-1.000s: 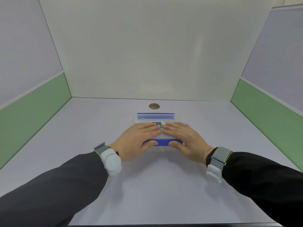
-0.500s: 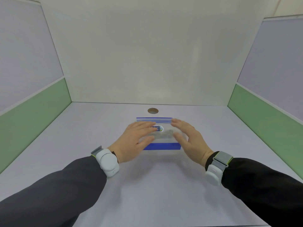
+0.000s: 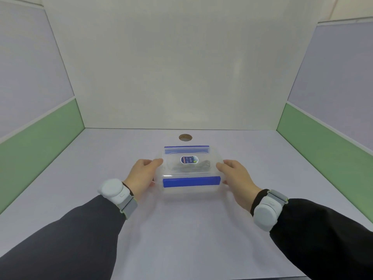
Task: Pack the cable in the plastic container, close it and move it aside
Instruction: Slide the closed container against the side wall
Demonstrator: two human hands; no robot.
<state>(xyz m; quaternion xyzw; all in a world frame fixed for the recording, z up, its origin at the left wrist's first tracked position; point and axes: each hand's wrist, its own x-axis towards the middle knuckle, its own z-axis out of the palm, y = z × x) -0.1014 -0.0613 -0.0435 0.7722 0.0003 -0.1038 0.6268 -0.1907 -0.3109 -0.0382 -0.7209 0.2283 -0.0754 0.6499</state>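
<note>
On the bare table (image 3: 187, 229), left hand (image 3: 142, 174) and right hand (image 3: 236, 176) grip the closed container's (image 3: 190, 174) short edges.

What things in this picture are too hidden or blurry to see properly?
- Head view: the cable is only a grey blur through the cloudy lid of the plastic container.
- Head view: the words on the lid sticker are too small to read.
- Head view: the fingers of the left hand and the right hand curl behind the container's ends.
- Head view: the round hole in the table is too dark to see into.
</note>
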